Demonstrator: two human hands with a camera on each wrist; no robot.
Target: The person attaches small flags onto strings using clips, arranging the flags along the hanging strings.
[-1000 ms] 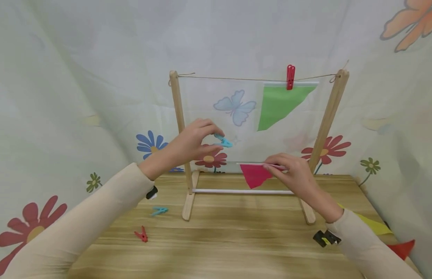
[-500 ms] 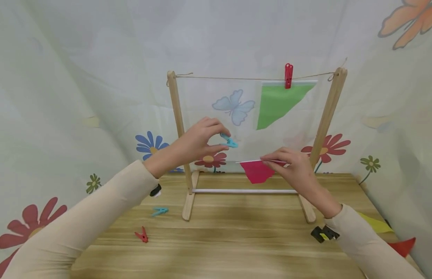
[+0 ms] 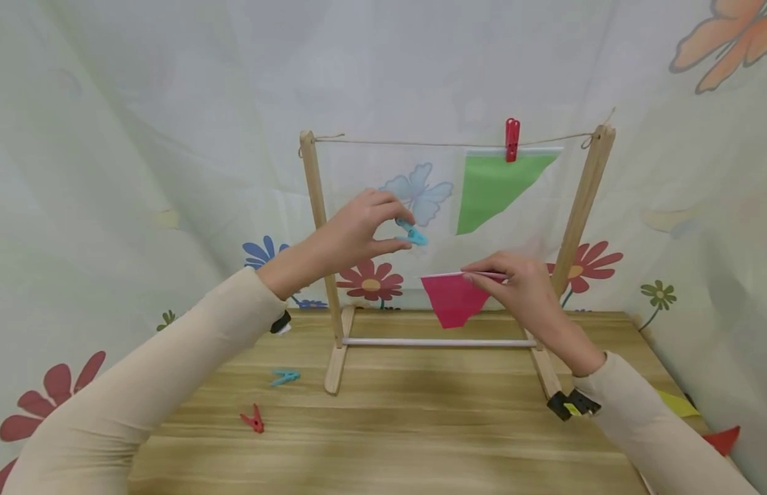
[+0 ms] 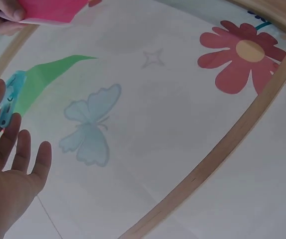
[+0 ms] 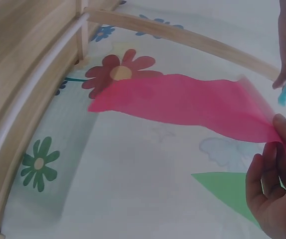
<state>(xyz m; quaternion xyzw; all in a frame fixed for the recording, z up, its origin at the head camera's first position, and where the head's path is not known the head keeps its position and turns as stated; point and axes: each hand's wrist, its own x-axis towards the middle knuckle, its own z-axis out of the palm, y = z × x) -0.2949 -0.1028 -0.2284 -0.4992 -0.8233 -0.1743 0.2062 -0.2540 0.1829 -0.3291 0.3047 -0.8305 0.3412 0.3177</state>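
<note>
My left hand (image 3: 365, 227) pinches a light blue clothespin (image 3: 414, 235) between thumb and fingers, raised in front of the wooden frame. In the left wrist view the clothespin (image 4: 12, 97) sits at the fingertips. A pink pennant (image 3: 453, 299) hangs from my right hand (image 3: 519, 278), which grips its white top edge. The right wrist view has the pennant (image 5: 183, 102) spread out from the thumb and fingers. Above both hands a string (image 3: 396, 143) runs between two posts. On it a red clothespin (image 3: 512, 140) holds a green pennant (image 3: 501, 189) towards the right.
On the wooden table (image 3: 383, 440) lie another light blue clothespin (image 3: 286, 377) and a red clothespin (image 3: 253, 418), at the left. A yellow pennant (image 3: 679, 404) and a red pennant (image 3: 724, 440) lie by the right edge. A white rod (image 3: 433, 342) joins the frame's feet.
Both hands have risen a little, carrying the light blue clothespin and the pink pennant. The left hand has also shifted right, closer to the pennant.
</note>
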